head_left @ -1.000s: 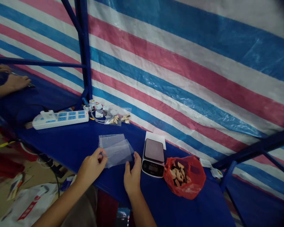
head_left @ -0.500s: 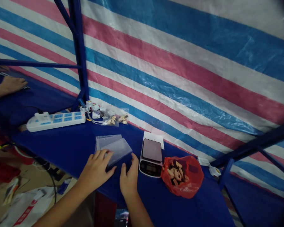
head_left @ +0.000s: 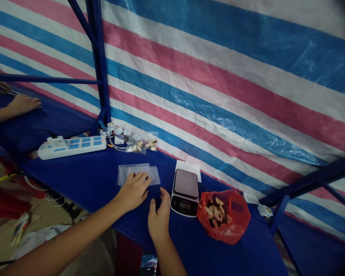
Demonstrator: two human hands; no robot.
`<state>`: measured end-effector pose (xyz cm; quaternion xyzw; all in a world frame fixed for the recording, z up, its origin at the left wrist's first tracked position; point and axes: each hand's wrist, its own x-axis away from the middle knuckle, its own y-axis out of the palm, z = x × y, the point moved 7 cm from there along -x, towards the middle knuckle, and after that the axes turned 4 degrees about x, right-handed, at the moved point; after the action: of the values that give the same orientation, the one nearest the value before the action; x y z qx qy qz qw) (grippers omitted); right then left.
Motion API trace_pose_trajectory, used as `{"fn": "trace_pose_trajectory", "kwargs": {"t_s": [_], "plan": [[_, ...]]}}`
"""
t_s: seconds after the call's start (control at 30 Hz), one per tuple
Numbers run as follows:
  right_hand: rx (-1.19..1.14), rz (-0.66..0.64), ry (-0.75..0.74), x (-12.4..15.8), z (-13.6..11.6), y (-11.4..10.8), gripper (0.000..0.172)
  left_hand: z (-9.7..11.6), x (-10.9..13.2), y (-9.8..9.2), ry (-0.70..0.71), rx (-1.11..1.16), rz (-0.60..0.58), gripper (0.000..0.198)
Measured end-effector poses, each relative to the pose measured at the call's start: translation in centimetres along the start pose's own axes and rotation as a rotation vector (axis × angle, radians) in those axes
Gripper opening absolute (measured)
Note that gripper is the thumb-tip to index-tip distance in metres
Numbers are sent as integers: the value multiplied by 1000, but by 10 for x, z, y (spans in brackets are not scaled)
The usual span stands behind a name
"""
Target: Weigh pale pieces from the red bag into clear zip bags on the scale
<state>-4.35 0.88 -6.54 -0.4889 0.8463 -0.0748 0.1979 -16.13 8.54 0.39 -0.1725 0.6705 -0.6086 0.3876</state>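
Note:
My left hand (head_left: pixel 134 192) rests its fingertips on the top sheet of some clear flat plastic bags (head_left: pixel 153 174), its fingers apart and gripping nothing. My right hand (head_left: pixel 160 217) is held on edge over the blue table, thumb and fingers parted around nothing. Just to the right of it stands a kitchen scale (head_left: pixel 186 184) with a bare dark plate and a display. Beside the scale, a red plastic bag (head_left: pixel 237 214) sits with its mouth open, showing pale brown dried slices (head_left: pixel 216 211) inside.
A white power strip (head_left: pixel 74 147) lies at the left, with plugs and cables near the post. Two small clear bags of slices (head_left: pixel 138 145) lie against the striped sheet. A white paper (head_left: pixel 191 165) is under the scale. Another person's hand (head_left: pixel 24 103) shows at far left.
My left hand has slid forward and to the right over the plastic bags. The top bag has turned to lie straighter on the stack. My right hand stays nearly in place.

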Motion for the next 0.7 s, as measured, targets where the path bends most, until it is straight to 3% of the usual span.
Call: {"fn": "trace_pose_trajectory", "kwargs": {"t_s": [0.2,0.37,0.47,0.53,0.63,0.7], "plan": [[6,-13,15,0,0,-1,44,-20,-19,16,-87,2,-146,26],[-18,17,-4,1,1,-1,41,-55,-36,-5,-144,167,-8,21],[-18,17,19,3,4,-2,39,-100,-74,-19,-234,328,69,24],[-7,8,33,4,7,-2,38,-135,-108,-24,-260,278,62,30],[14,-17,52,6,11,0,38,-189,-158,-27,-341,141,33,57],[16,-4,58,7,13,3,38,-214,-184,-23,-364,88,-25,70]]}}
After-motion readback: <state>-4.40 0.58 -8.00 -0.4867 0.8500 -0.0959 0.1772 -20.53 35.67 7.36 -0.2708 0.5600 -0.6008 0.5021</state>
